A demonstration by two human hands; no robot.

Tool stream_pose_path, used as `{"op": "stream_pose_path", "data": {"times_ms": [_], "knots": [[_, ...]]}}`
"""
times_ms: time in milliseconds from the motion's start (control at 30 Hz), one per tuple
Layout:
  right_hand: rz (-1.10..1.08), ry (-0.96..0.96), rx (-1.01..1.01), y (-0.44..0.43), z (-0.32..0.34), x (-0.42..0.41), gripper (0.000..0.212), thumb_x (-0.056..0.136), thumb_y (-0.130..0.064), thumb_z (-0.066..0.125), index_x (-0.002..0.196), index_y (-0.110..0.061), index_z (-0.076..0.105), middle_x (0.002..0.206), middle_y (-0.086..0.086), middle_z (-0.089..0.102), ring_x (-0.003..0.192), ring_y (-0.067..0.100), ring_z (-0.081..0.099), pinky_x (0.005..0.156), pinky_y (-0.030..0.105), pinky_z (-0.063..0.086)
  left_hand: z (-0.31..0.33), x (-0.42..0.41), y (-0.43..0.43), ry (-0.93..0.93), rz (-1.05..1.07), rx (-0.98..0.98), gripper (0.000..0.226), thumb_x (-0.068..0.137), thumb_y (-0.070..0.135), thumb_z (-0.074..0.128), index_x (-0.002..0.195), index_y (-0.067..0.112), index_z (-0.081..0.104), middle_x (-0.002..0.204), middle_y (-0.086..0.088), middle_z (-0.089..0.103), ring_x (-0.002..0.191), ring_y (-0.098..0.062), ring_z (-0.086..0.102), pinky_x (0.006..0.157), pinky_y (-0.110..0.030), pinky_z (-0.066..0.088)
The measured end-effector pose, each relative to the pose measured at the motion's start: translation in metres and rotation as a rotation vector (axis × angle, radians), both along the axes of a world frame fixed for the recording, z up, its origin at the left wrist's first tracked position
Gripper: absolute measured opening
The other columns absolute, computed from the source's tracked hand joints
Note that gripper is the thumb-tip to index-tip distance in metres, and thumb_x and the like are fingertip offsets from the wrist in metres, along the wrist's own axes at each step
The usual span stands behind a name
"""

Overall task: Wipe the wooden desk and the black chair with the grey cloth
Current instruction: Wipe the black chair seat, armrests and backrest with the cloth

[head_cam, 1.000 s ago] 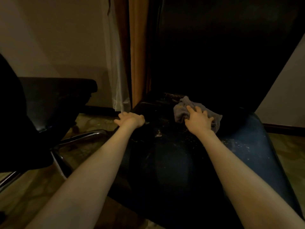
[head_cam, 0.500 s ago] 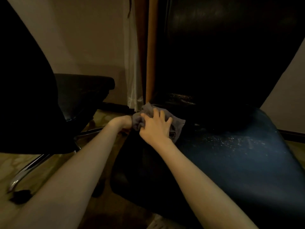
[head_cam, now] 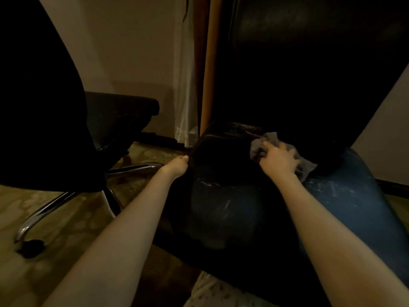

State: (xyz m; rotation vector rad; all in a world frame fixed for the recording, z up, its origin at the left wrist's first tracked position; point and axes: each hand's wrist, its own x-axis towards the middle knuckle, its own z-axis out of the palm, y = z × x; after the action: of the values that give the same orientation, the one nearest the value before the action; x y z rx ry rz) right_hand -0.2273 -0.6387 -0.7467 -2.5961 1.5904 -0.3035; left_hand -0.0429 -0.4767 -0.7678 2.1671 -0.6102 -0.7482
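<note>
A black leather chair (head_cam: 232,209) fills the middle and right of the head view, its dusty seat facing me and its tall backrest rising behind. The crumpled grey cloth (head_cam: 264,144) lies at the back of the seat, where the seat meets the backrest. My right hand (head_cam: 280,161) presses down on the cloth, fingers spread over it. My left hand (head_cam: 178,166) grips the seat's left edge, fingers curled round the rim. The wooden desk is out of view.
A second black chair (head_cam: 110,120) stands at the left, with a chrome base (head_cam: 66,202) and a caster on the patterned carpet. A white curtain (head_cam: 186,85) and an orange curtain hang behind, against a pale wall.
My right hand has slid the cloth from the seat's left rear corner to the right along the back of the seat. My left hand has stayed on the left edge.
</note>
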Motion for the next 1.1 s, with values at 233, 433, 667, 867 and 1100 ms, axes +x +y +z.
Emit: {"op": "stream_pose_path", "data": {"times_ms": [233,433,667,867,1100], "knots": [[0.181,-0.226,-0.006,0.048,0.009,0.033,0.048,0.088,-0.026,0.051,0.135,-0.035,0.047,0.134,0.012,0.047,0.122,0.038,0.042,0.098,0.049,0.037,0.013,-0.006,0.001,0.133,0.062,-0.026,0.042,0.104,0.021,0.025,0.139,0.004,0.040,0.137,-0.013,0.046,0.125,-0.030,0.045,0.095,-0.030,0.038],[0.366,-0.037,0.042,0.094,0.010,0.086,0.051,0.092,-0.031,0.048,0.141,-0.030,0.037,0.147,0.008,0.031,0.132,0.038,0.024,0.105,0.059,0.021,0.015,-0.006,0.016,0.409,0.148,-0.234,0.031,0.101,0.012,0.031,0.117,0.009,0.058,0.091,-0.008,0.058,0.076,-0.020,0.055,0.065,-0.028,0.046],[0.331,-0.042,0.047,0.097,0.007,0.087,0.049,0.092,-0.031,0.049,0.140,-0.029,0.040,0.146,0.008,0.031,0.132,0.038,0.023,0.105,0.057,0.024,0.023,0.006,0.083,0.246,-0.099,0.239,0.043,0.099,0.008,0.030,0.133,0.030,0.046,0.096,-0.004,0.059,0.096,-0.022,0.054,0.100,-0.049,0.041],[0.603,-0.037,0.029,0.144,0.006,0.088,0.048,0.088,-0.028,0.053,0.136,-0.028,0.047,0.136,0.006,0.038,0.127,0.034,0.029,0.102,0.056,0.025,0.021,-0.013,0.084,0.118,0.067,0.102,0.017,0.097,0.013,0.044,0.092,0.013,0.061,0.091,-0.006,0.056,0.070,-0.013,0.050,0.048,-0.018,0.044],[0.607,-0.055,0.073,0.144,0.010,0.080,0.050,0.091,-0.028,0.049,0.141,-0.030,0.039,0.142,0.005,0.036,0.132,0.034,0.024,0.106,0.058,0.019,0.001,-0.017,0.082,0.170,0.247,-0.065,0.021,0.097,0.017,0.047,0.111,0.019,0.064,0.100,-0.009,0.059,0.092,-0.023,0.054,0.079,-0.030,0.041]]}}
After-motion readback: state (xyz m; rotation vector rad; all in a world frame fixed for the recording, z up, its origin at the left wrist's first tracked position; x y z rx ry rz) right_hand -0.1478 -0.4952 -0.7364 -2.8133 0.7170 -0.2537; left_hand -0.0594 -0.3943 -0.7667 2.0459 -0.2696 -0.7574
